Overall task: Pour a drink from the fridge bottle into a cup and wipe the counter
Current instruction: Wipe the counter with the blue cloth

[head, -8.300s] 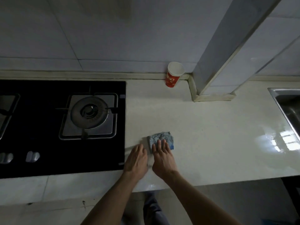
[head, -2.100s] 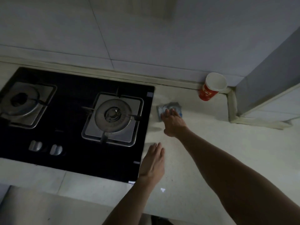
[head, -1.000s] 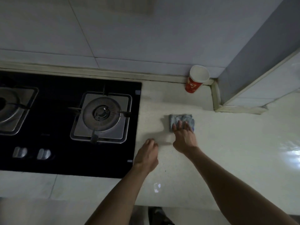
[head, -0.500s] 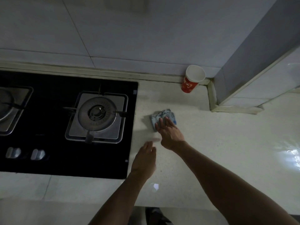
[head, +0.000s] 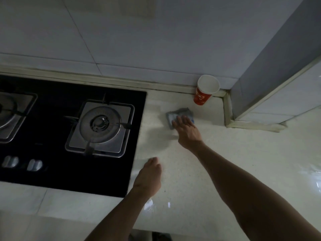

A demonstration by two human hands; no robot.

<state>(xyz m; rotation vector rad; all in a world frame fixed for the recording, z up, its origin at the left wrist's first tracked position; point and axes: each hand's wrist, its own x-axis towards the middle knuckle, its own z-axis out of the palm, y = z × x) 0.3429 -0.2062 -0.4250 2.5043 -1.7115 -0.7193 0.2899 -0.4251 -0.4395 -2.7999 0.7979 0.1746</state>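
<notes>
A folded blue-grey cloth (head: 173,115) lies on the pale counter (head: 243,153), a little in front and left of a red paper cup (head: 202,98). The cup stands upright against the back wall, its white inside facing me. My right hand (head: 186,132) reaches forward and presses flat on the cloth with straight fingers, covering its near half. My left hand (head: 149,177) rests on the counter beside the hob's right edge, with its fingers curled under and holding nothing. No bottle is in sight.
A black glass gas hob (head: 73,129) with steel burners and two knobs (head: 22,164) fills the left. A tiled wall runs along the back. A grey column (head: 271,70) juts onto the counter at the right, just past the cup.
My right hand has slid the cloth away from me and rightward, closer to the cup. My left hand stayed beside the hob, and its fingers now look more curled.
</notes>
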